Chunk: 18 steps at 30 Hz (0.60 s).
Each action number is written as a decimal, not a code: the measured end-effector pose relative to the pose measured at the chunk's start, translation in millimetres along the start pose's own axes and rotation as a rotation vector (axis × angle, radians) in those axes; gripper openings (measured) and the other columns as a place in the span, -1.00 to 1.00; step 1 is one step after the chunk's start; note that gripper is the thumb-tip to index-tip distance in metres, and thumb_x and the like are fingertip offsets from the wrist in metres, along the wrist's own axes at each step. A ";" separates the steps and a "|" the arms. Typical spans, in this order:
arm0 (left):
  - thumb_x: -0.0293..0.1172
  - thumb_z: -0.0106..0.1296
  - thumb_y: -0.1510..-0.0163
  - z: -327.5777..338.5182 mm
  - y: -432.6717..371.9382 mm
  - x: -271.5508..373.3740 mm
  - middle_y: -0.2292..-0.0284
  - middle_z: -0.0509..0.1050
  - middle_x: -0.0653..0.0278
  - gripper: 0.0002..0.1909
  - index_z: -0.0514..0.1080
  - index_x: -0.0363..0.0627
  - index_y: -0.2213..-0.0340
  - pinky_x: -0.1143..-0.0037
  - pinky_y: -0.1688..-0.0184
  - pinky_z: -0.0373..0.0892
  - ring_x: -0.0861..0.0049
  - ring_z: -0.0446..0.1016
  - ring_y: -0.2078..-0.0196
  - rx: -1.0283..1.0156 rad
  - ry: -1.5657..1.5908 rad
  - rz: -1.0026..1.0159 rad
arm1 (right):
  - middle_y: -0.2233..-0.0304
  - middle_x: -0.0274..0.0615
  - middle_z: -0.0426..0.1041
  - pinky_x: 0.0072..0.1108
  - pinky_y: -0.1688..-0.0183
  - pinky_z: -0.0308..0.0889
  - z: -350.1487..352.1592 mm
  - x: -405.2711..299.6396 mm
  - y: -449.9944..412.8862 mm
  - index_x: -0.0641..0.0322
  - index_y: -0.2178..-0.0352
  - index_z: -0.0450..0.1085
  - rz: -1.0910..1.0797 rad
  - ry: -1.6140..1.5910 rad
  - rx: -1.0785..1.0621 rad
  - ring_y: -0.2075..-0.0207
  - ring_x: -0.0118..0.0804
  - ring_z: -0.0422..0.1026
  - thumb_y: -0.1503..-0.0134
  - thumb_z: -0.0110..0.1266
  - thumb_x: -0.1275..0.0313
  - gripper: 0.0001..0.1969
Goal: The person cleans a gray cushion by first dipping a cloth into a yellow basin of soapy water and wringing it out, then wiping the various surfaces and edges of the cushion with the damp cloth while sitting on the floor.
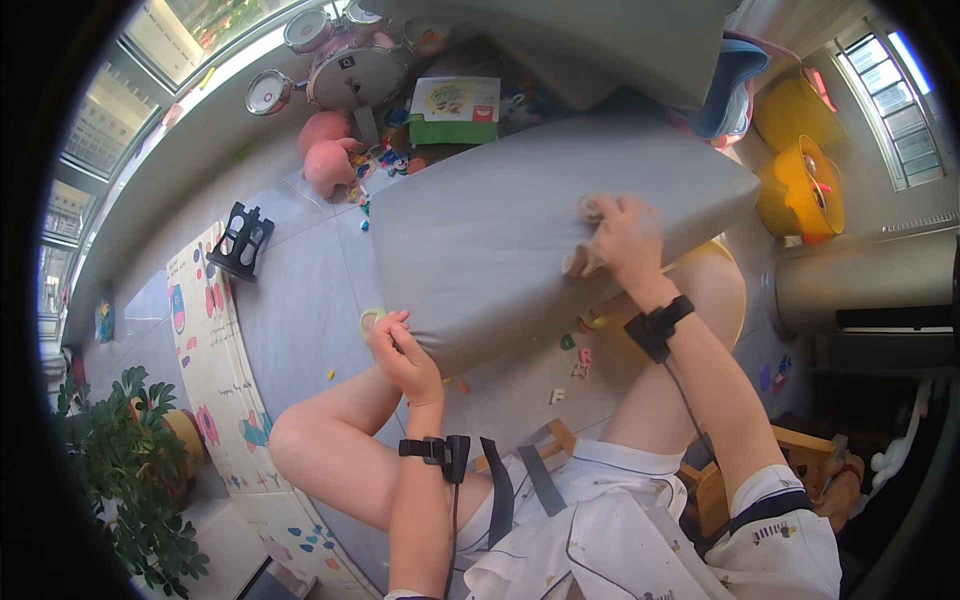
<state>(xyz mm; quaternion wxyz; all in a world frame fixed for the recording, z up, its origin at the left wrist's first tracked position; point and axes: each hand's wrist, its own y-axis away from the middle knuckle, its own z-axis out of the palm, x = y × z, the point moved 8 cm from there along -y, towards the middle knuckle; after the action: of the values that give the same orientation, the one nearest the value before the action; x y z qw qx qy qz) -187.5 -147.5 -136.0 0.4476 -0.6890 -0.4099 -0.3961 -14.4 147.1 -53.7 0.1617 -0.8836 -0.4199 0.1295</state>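
Observation:
A large grey upholstered cushion [480,225] with a smooth cover spans the space before my knees. My left hand [405,356] is at its near left corner, fingers curled around the edge where the cover creases. Toward the right side of the cushion, my right hand [630,236] presses a crumpled beige cloth [583,260] against the top surface. That hand and the cloth are slightly blurred. Black straps with small boxes and cables sit on both of my wrists.
Foam letters [583,360] lie on the tiled floor below the cushion. Beyond it stand a toy drum set [356,79], a green-and-white box [454,110] and pink plush toys [328,161]. A black stand [241,240] is left, yellow tubs [802,187] right, a potted plant [127,465] lower left.

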 end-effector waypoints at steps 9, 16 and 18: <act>-0.36 -0.17 -0.25 5.5 -2.7 -88.7 0.35 0.43 0.21 -0.80 0.27 -0.25 0.38 0.47 0.19 0.31 0.45 0.36 0.29 0.148 -0.004 -0.300 | 0.17 -0.07 0.36 -0.17 0.07 0.20 69.9 160.8 99.7 -0.09 0.05 0.32 0.800 -0.016 -0.289 0.08 -0.01 0.32 -0.04 0.00 0.48 -0.61; 0.02 0.15 -0.02 6.8 24.4 -191.3 0.03 0.34 0.01 -0.28 0.24 -0.38 0.01 0.39 -0.04 0.27 0.28 0.36 0.01 -0.125 -0.359 -0.651 | 0.16 0.00 0.32 -0.18 -0.02 0.19 90.3 138.8 147.1 0.02 0.05 0.30 0.670 -0.169 -0.246 0.06 0.03 0.29 0.04 0.01 0.57 -0.55; 0.01 0.19 0.01 20.1 25.7 -192.8 -0.08 0.26 -0.04 -0.17 0.18 -0.40 -0.08 0.38 -0.10 0.24 0.22 0.33 -0.07 -0.281 -0.402 -0.679 | 0.16 0.02 0.31 -0.26 -0.05 0.18 85.1 148.3 167.0 0.13 0.05 0.28 0.795 -0.403 0.057 0.07 0.05 0.28 0.04 -0.01 0.60 -0.56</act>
<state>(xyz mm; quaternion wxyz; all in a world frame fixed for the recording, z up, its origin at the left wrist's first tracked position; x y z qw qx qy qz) -227.8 -175.9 -325.2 0.1044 -0.6329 -0.6349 -0.4307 162.6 179.1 -211.2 0.0385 -0.9288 -0.0669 0.3625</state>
